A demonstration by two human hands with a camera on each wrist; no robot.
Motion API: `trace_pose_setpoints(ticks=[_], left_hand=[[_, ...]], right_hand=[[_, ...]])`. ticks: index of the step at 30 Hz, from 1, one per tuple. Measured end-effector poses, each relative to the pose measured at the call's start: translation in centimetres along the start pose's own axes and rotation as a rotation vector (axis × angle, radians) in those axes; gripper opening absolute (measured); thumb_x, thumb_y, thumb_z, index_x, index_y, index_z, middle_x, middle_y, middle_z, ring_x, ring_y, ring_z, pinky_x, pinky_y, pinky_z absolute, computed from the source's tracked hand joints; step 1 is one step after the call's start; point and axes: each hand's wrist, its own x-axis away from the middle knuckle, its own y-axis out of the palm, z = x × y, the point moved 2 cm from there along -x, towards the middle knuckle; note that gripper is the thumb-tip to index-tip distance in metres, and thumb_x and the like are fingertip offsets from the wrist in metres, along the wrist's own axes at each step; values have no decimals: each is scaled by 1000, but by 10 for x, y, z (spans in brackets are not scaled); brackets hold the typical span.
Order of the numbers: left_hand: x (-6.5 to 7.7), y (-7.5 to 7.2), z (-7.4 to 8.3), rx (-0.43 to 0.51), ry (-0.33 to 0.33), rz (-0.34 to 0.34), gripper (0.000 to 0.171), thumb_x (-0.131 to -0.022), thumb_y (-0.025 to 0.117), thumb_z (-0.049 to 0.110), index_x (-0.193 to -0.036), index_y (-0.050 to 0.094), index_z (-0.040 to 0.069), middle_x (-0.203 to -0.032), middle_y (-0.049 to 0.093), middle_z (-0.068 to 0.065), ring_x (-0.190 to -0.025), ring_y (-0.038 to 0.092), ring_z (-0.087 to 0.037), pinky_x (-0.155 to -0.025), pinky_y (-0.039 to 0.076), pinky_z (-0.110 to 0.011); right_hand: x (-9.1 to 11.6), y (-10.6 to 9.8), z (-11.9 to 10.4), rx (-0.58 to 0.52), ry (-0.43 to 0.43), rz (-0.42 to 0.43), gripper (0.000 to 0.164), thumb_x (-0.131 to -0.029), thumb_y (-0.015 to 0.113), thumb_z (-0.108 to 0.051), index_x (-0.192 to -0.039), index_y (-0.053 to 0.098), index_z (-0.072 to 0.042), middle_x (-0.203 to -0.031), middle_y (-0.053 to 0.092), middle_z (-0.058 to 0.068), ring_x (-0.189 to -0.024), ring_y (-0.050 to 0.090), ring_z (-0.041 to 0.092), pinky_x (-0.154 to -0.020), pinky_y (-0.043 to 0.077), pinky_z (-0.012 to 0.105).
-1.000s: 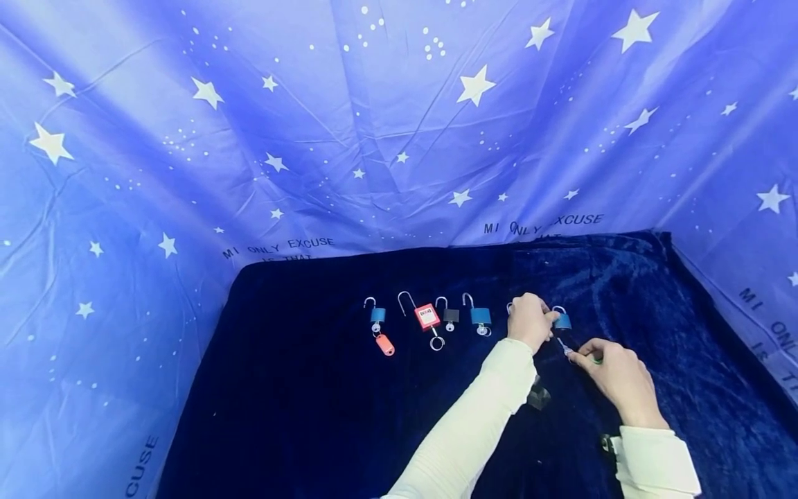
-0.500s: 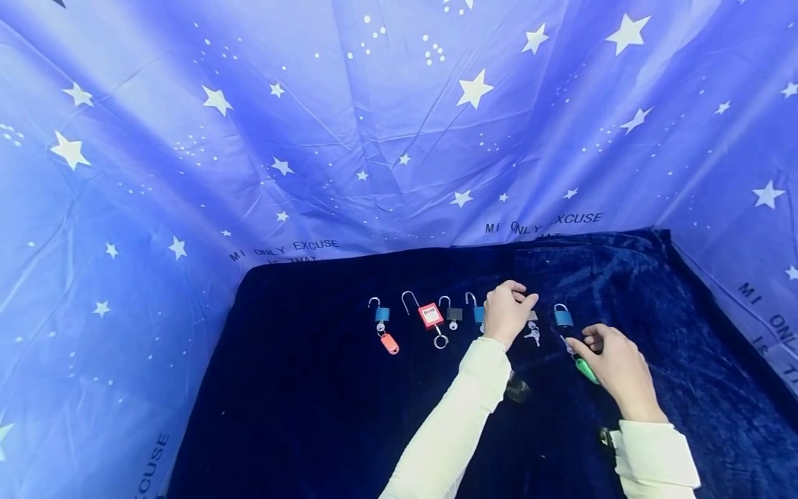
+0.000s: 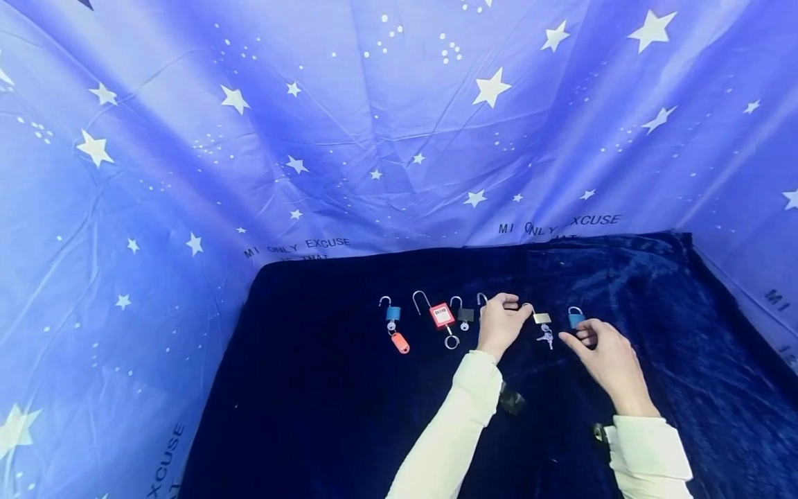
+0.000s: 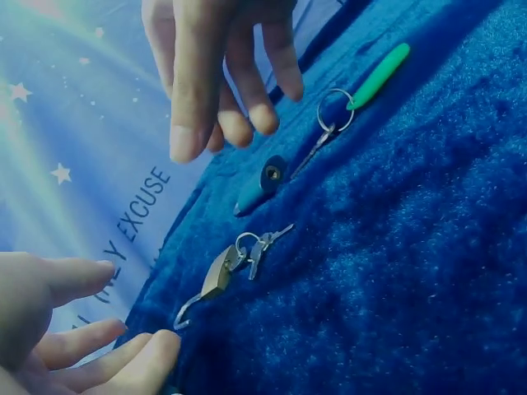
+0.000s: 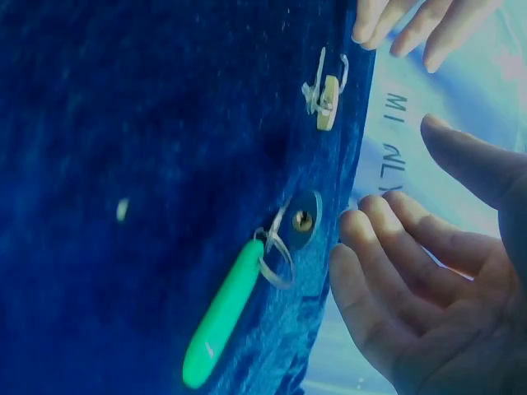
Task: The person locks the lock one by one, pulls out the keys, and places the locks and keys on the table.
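My left hand (image 3: 501, 326) hovers left of the brass padlock (image 3: 542, 319), its fingers holding nothing. A small bunch of keys (image 3: 546, 337) hangs at that padlock's lower end. My right hand (image 3: 607, 357) is over the rightmost blue padlock (image 3: 576, 317), fingers loosely bent with nothing in them. In the right wrist view the blue padlock's keyhole (image 5: 303, 220) shows bare. Beside it on the cloth lie a key (image 4: 313, 152) and a ring (image 4: 335, 110) with a green tag (image 5: 224, 321); the right hand hides the tag in the head view.
To the left, in a row, lie a blue padlock (image 3: 393, 314) with an orange tag (image 3: 400, 343), a red padlock (image 3: 442, 315) and a dark padlock (image 3: 465, 315). Another shackle (image 3: 482, 299) shows behind my left hand. Dark blue cloth (image 3: 337, 416) covers the table; a starry curtain (image 3: 399, 125) stands behind.
My left hand has moved left, off the brass padlock. The right hand has let go of the key with the green tag and shifted up to the blue padlock. The head view has turned slightly.
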Motion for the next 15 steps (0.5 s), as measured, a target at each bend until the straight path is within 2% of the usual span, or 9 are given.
trace_pose_setpoints(ticks=[5, 15], left_hand=[[2, 3, -3, 23, -22, -12, 26, -84, 76, 20, -104, 75, 3, -92, 78, -6, -80, 73, -6, -75, 52, -14], [4, 5, -1, -22, -25, -8, 21, -86, 74, 18, -101, 76, 4, -89, 78, -2, -81, 72, -5, -75, 52, -13]], right_hand=[[-6, 8, -2, -15, -22, -12, 40, -91, 72, -32, -107, 65, 4, -95, 70, 20, -87, 67, 36, -76, 48, 56], [-19, 19, -7, -24, -34, -70, 41, -94, 70, -24, -115, 61, 10, -99, 69, 26, -88, 67, 40, -78, 49, 57]])
